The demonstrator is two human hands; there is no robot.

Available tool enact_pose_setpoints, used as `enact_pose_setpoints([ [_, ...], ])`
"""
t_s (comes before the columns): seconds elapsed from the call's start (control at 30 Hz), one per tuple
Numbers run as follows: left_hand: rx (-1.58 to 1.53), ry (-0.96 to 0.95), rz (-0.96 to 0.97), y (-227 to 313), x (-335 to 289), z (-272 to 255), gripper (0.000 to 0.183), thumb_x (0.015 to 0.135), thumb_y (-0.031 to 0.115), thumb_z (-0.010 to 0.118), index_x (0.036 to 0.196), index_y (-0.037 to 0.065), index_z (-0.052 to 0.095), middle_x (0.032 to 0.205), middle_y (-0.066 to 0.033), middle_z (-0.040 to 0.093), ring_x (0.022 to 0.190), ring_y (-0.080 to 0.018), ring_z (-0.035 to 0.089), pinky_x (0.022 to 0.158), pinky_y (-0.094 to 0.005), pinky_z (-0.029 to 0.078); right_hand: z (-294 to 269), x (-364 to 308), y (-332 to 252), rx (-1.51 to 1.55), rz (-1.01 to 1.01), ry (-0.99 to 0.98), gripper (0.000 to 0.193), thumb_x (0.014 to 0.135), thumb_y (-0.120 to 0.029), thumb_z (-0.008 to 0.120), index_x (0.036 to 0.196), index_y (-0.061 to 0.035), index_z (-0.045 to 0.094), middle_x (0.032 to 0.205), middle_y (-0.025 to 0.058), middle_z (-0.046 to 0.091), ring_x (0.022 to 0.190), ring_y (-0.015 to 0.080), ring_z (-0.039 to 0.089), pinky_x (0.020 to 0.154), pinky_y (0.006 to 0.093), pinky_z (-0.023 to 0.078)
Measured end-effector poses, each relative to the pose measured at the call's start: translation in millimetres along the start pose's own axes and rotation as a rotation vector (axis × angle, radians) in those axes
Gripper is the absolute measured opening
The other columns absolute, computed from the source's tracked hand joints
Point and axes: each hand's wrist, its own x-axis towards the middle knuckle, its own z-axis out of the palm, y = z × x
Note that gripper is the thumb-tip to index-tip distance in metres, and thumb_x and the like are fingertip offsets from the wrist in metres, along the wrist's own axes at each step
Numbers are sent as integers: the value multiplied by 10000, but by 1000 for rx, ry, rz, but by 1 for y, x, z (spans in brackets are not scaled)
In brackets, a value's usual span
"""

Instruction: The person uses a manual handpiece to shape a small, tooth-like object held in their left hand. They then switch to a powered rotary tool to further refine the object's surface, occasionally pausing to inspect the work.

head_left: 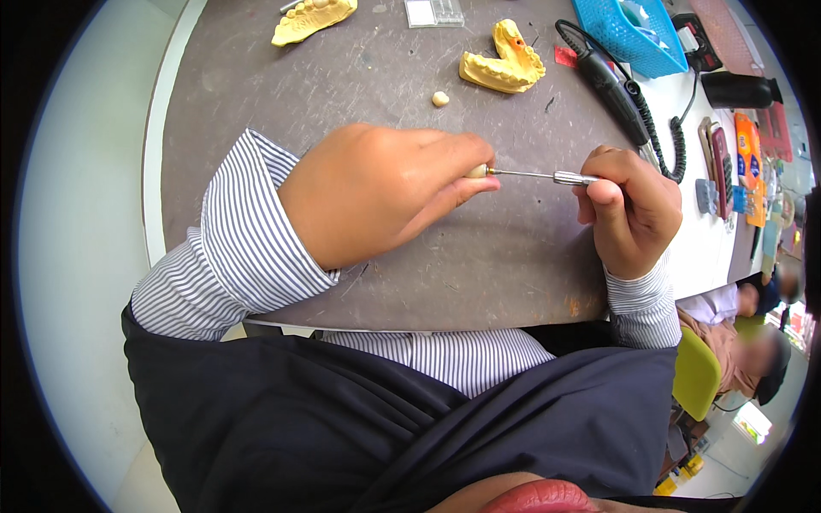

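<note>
"How did the left hand (pixel 385 184) sit in your head view?"

"I had it with its back turned up toward me, wrist out of a wide striped cuff (pixel 256 227), the forearm slanting in from the lower left. The fingers pointed to the right and were pressed together against the thumb."

"Pressed on what?"

"On a pale piece (pixel 477 172) at the left end of a thin metal tool (pixel 523 174). I saw only a little of that piece beyond the fingertips, so I couldn't tell its full shape."

"And the right hand (pixel 637 205)?"

"It stood more upright, the forearm rising from the lower right. I saw the fingers curled in and the thumb bent alongside them, pinching the tool by its ribbed metal sleeve (pixel 570 178)."

"So where was the tool itself?"

"Nearly level between the two hands, over the scuffed grey-brown tabletop (pixel 445 286), its bare shaft showing in the gap. I couldn't judge how high it was, or whether either hand touched the surface."

"What lay around it?"

"Beyond the left fingertips I had a small tooth-shaped piece (pixel 440 99), then a yellow dental cast (pixel 500 70) with a reddish spot. Past the right hand, a black handpiece (pixel 609 92) lay at a slant, its coiled cord (pixel 674 152) beside it."
</note>
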Motion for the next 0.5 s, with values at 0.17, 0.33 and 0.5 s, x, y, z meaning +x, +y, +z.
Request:
enact_pose_setpoints([
  [0.17,165,43,23,5,1,0,178,803,138,614,947,39,579,804,-103,624,655,-238,622,562,-293,490,8,-4,-7,257,374,34,325,907,-203,516,652,-5,551,535,3,505,412,46,441,390,187,311],
  [0.33,195,53,-34,2,4,6,184,802,141,618,950,38,580,807,-101,627,647,-239,621,559,-289,487,13,-4,11,482,542,-70,500,953,-361,389,626,-13,537,538,6,497,383,36,400,361,173,265],
  [0.5,80,88,-70,1,-2,4,179,821,137,608,954,19,591,805,-113,629,644,-234,615,570,-277,478,18,-2,9,631,484,-20,545,949,-465,279,838,-6,553,658,33,550,540,75,500,492,190,364],
])
